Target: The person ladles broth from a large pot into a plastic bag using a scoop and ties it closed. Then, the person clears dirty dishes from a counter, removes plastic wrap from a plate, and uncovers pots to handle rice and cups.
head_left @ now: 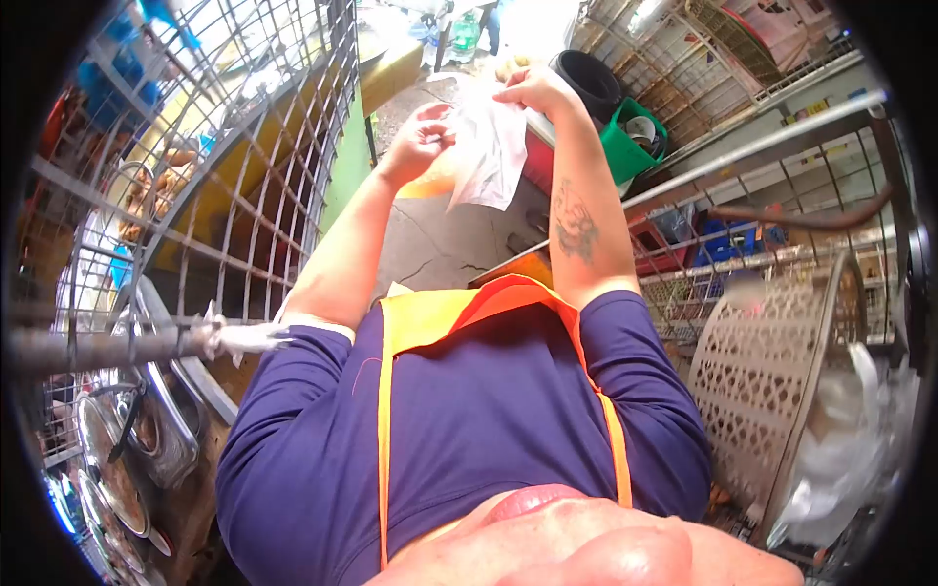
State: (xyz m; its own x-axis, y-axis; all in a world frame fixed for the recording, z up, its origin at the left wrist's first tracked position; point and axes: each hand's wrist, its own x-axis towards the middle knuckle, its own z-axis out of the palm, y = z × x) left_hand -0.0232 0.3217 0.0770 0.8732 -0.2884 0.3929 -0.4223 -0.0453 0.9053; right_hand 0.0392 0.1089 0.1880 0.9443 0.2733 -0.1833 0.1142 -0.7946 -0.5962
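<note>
A thin white plastic bag hangs between my two hands, well out in front of my chest. My right hand pinches its upper edge, thumb and fingers closed on it. On the other side, my left hand has its fingers curled in at the bag's edge and appears to hold it. Something pale yellow shows just past my right fingers; its kind is too washed out to tell. Below my left hand is an orange patch, partly covered by the bag. I wear an orange apron over a dark blue shirt.
A wire mesh panel stands close on my left, with metal pot lids below. On my right are a metal rack, a perforated plastic chair back, a green bin and a black bucket. Cracked concrete floor lies ahead.
</note>
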